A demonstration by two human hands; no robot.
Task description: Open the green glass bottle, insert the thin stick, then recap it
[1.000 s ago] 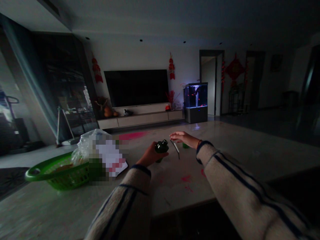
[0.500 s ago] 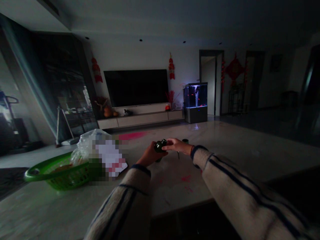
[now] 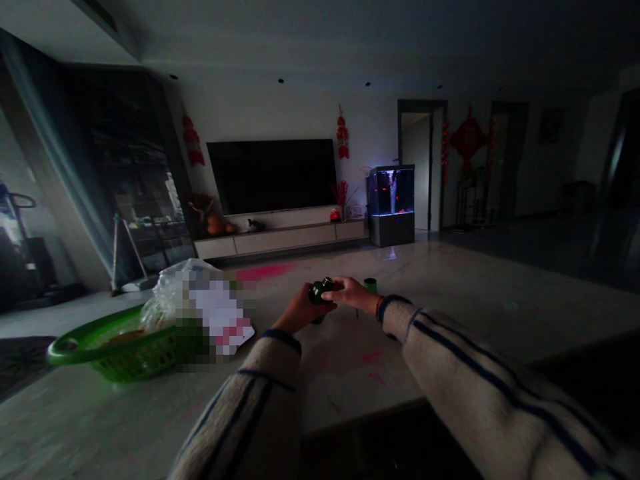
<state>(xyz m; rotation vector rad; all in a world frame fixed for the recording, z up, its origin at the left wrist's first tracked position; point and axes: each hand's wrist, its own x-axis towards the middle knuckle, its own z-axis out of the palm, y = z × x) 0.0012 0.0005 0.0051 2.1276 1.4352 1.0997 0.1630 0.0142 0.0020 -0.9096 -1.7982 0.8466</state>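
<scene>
Over the table (image 3: 450, 313), my left hand (image 3: 300, 310) is wrapped round a small dark green bottle (image 3: 317, 292) with a glossy rounded body and a narrow neck. The bottle tilts towards the upper right. Thumb and fingers of my right hand (image 3: 350, 293) are closed on it beside the neck. Fingers cover much of the bottle, and the dim light hides its details. Just beyond my right wrist stands a short green cylinder (image 3: 370, 285) on the tabletop. A thin dark thing hangs or lies below my right hand, too small to name.
To the left is a green plastic basket (image 3: 120, 370) with a clear plastic bag (image 3: 167, 293) at its edge. A blurred-out pale item (image 3: 220, 313) lies beside it. Pink marks (image 3: 265, 272) stain the tabletop. Beyond stand a low cabinet (image 3: 280, 240) and a lit fish tank (image 3: 393, 193).
My right hand and wrist have shifted slightly left, and more of the green cylinder behind them shows. Both hands keep their hold on the bottle.
</scene>
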